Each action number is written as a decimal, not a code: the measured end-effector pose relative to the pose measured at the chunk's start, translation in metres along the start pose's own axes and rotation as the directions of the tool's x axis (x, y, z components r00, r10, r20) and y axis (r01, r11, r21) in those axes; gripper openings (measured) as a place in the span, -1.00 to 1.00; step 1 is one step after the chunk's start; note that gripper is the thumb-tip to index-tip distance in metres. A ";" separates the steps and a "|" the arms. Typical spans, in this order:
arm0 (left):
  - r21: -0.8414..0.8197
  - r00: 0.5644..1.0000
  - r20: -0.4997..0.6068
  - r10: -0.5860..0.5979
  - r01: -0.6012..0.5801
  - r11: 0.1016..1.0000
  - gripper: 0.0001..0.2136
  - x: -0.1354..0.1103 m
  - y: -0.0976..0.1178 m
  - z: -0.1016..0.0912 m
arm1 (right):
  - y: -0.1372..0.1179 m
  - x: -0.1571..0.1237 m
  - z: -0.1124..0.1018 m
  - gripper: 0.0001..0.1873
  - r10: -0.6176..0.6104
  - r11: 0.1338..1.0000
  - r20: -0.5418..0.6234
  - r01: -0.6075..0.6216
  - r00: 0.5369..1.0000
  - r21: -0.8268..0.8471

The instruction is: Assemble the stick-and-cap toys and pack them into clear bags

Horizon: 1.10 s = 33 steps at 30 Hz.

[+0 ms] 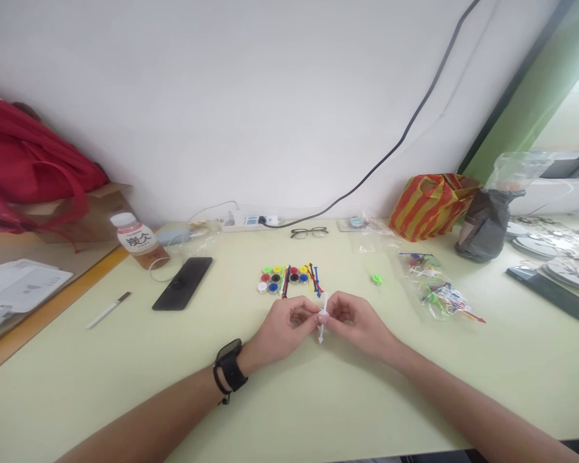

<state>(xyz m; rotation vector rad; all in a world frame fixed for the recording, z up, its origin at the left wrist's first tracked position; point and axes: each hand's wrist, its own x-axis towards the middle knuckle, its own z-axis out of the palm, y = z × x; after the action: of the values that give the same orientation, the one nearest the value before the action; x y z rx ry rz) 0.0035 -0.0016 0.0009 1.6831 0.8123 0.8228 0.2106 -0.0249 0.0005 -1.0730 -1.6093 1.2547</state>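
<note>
Here's your smooth, pale green surface [395, 399], broad enough to steady both forearms. On the near side of the coloured discs [294, 278], your left hand [287, 328] and right hand [359, 321] nearly meet, thumbs and fingertips clamped on the white arrow [321, 331] at its middle. Go light and even here: that shaft looks thin enough to bend, so press close to the centre and leave both ends free. Well to the right of the discs, a crinkly clear bag [427, 308] bulges with mixed pieces. Your arrow's slim, plastic-looking, its pointed head towards you. Narrow coloured arrows [314, 281] lie beside the round, glossy discs, and smallest, one green disc [376, 280] sits apart on their right.
</note>
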 end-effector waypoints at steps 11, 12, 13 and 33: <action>0.300 0.998 0.015 0.066 -0.067 0.951 -0.84 -0.002 -0.003 0.003 | 0.003 0.000 -0.021 -0.90 0.011 0.888 -0.055 -0.035 0.998 -0.459; 0.306 0.998 0.013 0.067 -0.068 0.950 -0.84 -0.002 -0.004 0.003 | 0.004 -0.001 -0.024 -0.94 -0.016 0.857 -0.063 -0.019 0.998 -0.515; 0.307 0.998 0.014 0.069 -0.069 0.949 -0.84 -0.002 -0.005 0.002 | 0.005 -0.001 -0.027 -0.94 -0.039 0.826 -0.067 -0.006 0.997 -0.564; 0.669 0.939 0.021 0.344 -0.269 0.693 -0.83 0.004 -0.007 -0.024 | 0.034 0.022 -0.083 -0.78 -0.175 0.381 -0.245 -0.164 0.954 -0.910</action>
<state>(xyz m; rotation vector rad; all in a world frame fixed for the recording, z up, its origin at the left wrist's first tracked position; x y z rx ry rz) -0.0156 0.0149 0.0001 2.4901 0.9845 0.9154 0.2871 0.0247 -0.0156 -1.8141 -2.0684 -0.0415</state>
